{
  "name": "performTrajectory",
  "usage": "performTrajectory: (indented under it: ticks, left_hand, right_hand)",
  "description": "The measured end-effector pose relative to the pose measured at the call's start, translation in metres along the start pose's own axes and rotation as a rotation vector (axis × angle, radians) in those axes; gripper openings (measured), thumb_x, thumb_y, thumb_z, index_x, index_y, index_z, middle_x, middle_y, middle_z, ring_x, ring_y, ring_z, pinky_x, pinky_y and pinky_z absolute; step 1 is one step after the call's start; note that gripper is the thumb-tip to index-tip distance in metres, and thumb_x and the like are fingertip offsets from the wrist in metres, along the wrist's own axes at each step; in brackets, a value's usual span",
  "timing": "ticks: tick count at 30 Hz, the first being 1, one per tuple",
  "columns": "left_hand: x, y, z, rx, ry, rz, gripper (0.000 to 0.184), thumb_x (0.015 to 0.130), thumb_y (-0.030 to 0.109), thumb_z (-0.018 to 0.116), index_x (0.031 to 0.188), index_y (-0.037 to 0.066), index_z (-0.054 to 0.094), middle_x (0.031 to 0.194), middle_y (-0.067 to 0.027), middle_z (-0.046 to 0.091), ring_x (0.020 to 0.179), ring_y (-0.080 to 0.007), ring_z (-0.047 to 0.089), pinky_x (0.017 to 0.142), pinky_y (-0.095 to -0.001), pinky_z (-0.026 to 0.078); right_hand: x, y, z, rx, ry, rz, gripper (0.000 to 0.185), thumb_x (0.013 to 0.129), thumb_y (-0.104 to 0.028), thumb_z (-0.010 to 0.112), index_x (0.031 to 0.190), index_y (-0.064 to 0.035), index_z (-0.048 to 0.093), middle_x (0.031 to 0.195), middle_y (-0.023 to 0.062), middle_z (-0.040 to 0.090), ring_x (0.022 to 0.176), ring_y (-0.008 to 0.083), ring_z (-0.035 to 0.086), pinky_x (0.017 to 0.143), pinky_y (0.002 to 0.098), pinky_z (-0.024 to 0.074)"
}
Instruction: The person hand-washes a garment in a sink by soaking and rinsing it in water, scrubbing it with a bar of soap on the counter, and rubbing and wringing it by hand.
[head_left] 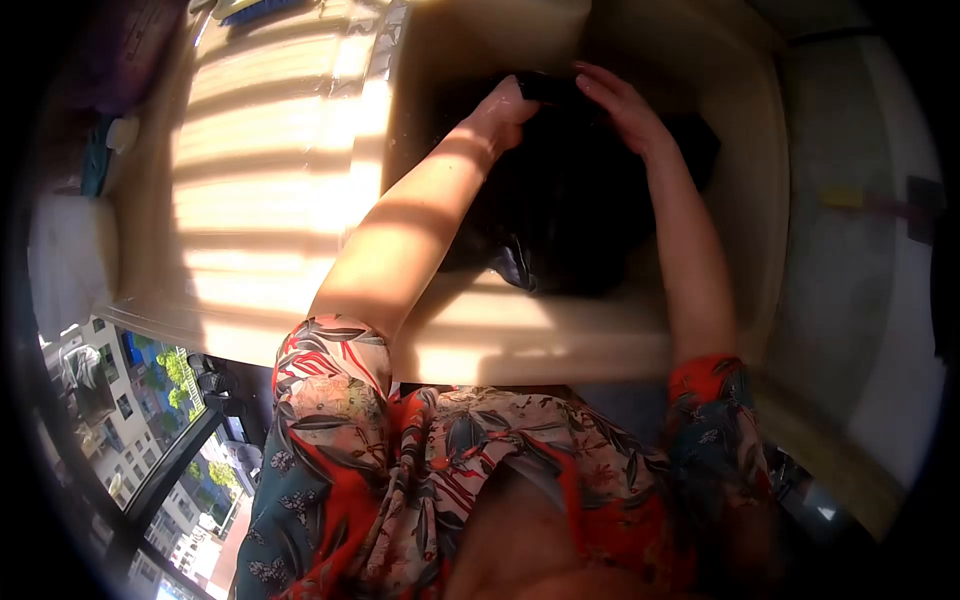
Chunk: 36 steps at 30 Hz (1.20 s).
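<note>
A dark, wet-looking black cloth (570,200) is bunched in the basin of a beige sink (745,230); its exact kind is hard to make out in the shadow. My left hand (505,110) is closed on a fold of it near the far side of the basin. Opposite, my right hand (622,108) has its fingers stretched out over the cloth's upper edge, with the fingertips pointing toward my left hand. Part of the cloth near the front of the basin shines (514,265).
Left of the basin lies a ribbed washboard surface (260,210) striped with sunlight. A blue-bristled brush (250,12) rests at its far end. A white container (75,255) stands at the left, above a window (150,420). The basin's front rim (540,360) is close to my body.
</note>
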<state>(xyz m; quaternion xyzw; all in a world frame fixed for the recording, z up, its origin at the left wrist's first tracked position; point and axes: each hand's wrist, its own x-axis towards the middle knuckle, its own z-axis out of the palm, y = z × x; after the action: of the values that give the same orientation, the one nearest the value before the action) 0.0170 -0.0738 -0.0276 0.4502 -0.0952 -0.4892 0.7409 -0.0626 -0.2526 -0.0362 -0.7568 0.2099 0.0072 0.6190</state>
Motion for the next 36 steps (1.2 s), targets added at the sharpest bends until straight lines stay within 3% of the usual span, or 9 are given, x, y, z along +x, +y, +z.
performTrajectory:
  ticks: [4, 7, 10, 13, 14, 18, 27, 31, 36]
  left_hand:
    - [0.020, -0.001, 0.003, -0.088, -0.124, -0.042, 0.023, 0.069, 0.000, 0.065, 0.092, 0.004, 0.063, 0.089, -0.0075, 0.063, 0.080, -0.0207, 0.061, 0.072, -0.0308, 0.050]
    - [0.005, 0.008, 0.013, 0.534, 0.133, 0.047, 0.023, 0.070, -0.002, 0.063, 0.092, 0.005, 0.063, 0.089, -0.0077, 0.063, 0.081, -0.0204, 0.061, 0.074, -0.0296, 0.049]
    - [-0.001, -0.002, -0.005, 0.734, -0.021, 0.461, 0.023, 0.071, -0.002, 0.061, 0.093, 0.006, 0.063, 0.088, -0.0079, 0.063, 0.083, -0.0195, 0.061, 0.074, -0.0299, 0.048]
    - [-0.013, 0.000, -0.024, 0.741, -0.057, 0.474, 0.023, 0.079, 0.013, 0.057, 0.098, 0.001, 0.059, 0.091, -0.0076, 0.063, 0.088, -0.0091, 0.054, 0.078, -0.0273, 0.045]
    - [-0.018, 0.004, -0.026, 0.933, 0.066, 0.537, 0.020, 0.071, 0.004, 0.064, 0.091, 0.007, 0.064, 0.086, -0.0108, 0.065, 0.079, -0.0253, 0.062, 0.073, -0.0333, 0.048]
    - [-0.048, 0.020, -0.022, 1.121, 0.144, 0.605, 0.015, 0.072, 0.012, 0.063, 0.087, 0.007, 0.065, 0.084, -0.0136, 0.064, 0.082, -0.0318, 0.061, 0.073, -0.0346, 0.048]
    - [-0.070, 0.050, -0.035, 0.549, 0.166, -0.052, 0.031, 0.086, 0.031, 0.056, 0.094, 0.003, 0.065, 0.083, -0.0030, 0.064, 0.075, -0.0112, 0.058, 0.067, -0.0254, 0.047]
    - [-0.074, 0.055, -0.038, 0.969, 0.045, -0.076, 0.047, 0.074, 0.039, 0.068, 0.106, 0.005, 0.062, 0.092, -0.0024, 0.062, 0.083, -0.0084, 0.056, 0.062, -0.0226, 0.044]
    - [-0.060, 0.034, -0.027, 1.316, 0.138, 0.018, 0.056, 0.060, 0.044, 0.070, 0.093, -0.001, 0.064, 0.082, -0.0156, 0.064, 0.079, -0.0273, 0.062, 0.072, -0.0357, 0.049]
  right_hand:
    - [0.016, 0.025, -0.017, 0.395, -0.112, 0.139, 0.044, 0.085, -0.034, 0.059, 0.123, -0.0118, 0.052, 0.114, 0.0046, 0.056, 0.105, 0.0182, 0.051, 0.086, 0.0340, 0.0439]
    - [0.011, 0.025, -0.024, 0.410, -0.232, 0.195, 0.046, 0.085, -0.029, 0.059, 0.126, -0.0120, 0.048, 0.114, 0.0050, 0.055, 0.106, 0.0205, 0.051, 0.081, 0.0373, 0.0481]
    - [0.000, 0.003, -0.023, 0.300, -0.342, 0.195, 0.048, 0.085, -0.026, 0.058, 0.128, -0.0127, 0.044, 0.115, 0.0042, 0.053, 0.106, 0.0219, 0.051, 0.074, 0.0429, 0.0520]
    - [-0.010, 0.003, 0.009, 0.305, -0.340, 0.269, 0.050, 0.084, -0.025, 0.060, 0.129, -0.0147, 0.043, 0.118, 0.0037, 0.051, 0.107, 0.0231, 0.051, 0.068, 0.0483, 0.0543]
    - [-0.012, 0.008, 0.018, 0.318, -0.337, 0.310, 0.050, 0.083, -0.025, 0.061, 0.128, -0.0160, 0.044, 0.119, 0.0038, 0.051, 0.107, 0.0234, 0.051, 0.067, 0.0503, 0.0546]
    - [-0.018, 0.013, 0.037, 0.453, -0.299, 0.499, 0.047, 0.085, -0.032, 0.059, 0.126, -0.0148, 0.045, 0.111, 0.0053, 0.057, 0.094, 0.0260, 0.060, 0.062, 0.0434, 0.0546]
    - [-0.027, -0.001, 0.071, 0.480, -0.318, 0.305, 0.034, 0.085, -0.011, 0.049, 0.119, -0.0085, 0.052, 0.104, 0.0072, 0.059, 0.083, 0.0204, 0.062, 0.059, 0.0327, 0.0530]
    - [-0.015, -0.031, 0.066, 0.270, -0.215, 0.152, 0.036, 0.080, -0.002, 0.047, 0.115, -0.0053, 0.055, 0.100, 0.0061, 0.058, 0.085, 0.0155, 0.058, 0.068, 0.0293, 0.0513]
    - [-0.002, -0.034, 0.085, -0.103, -0.065, -0.063, 0.035, 0.079, -0.006, 0.054, 0.114, -0.0039, 0.057, 0.101, 0.0065, 0.058, 0.088, 0.0145, 0.055, 0.077, 0.0268, 0.0458]
